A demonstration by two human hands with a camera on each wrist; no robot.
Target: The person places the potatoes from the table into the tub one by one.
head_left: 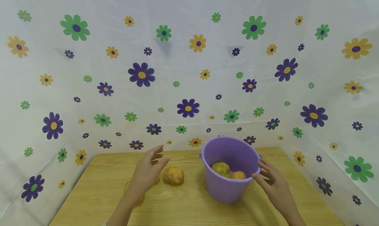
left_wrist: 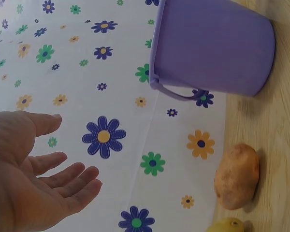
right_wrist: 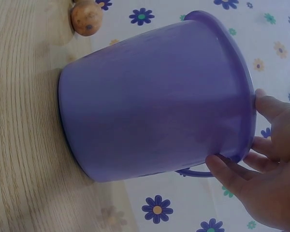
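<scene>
A purple bucket [head_left: 226, 186] stands upright on the table, right of the middle. Inside it lie a greenish-yellow potato [head_left: 220, 167] and a browner potato [head_left: 238, 175]. My right hand [head_left: 273, 186] holds the bucket's right rim, thumb on the near side and bent fingers farther round; in the right wrist view, fingertips [right_wrist: 215, 162] press its outer wall. My left hand [head_left: 148, 171] hovers left of the bucket with its fingers loosely bent and nothing in them. Just right of it sits a lumpy brown potato [head_left: 173, 175]. More potatoes lie partly hidden behind this hand and wrist.
The wooden table [head_left: 97, 186] is bordered at the back and sides by a white flower-print sheet [head_left: 177, 87]. A thin purple handle [left_wrist: 176, 94] hangs at the bucket's rim. One yellow potato [left_wrist: 227, 225] is cut off by the left wrist view's lower edge.
</scene>
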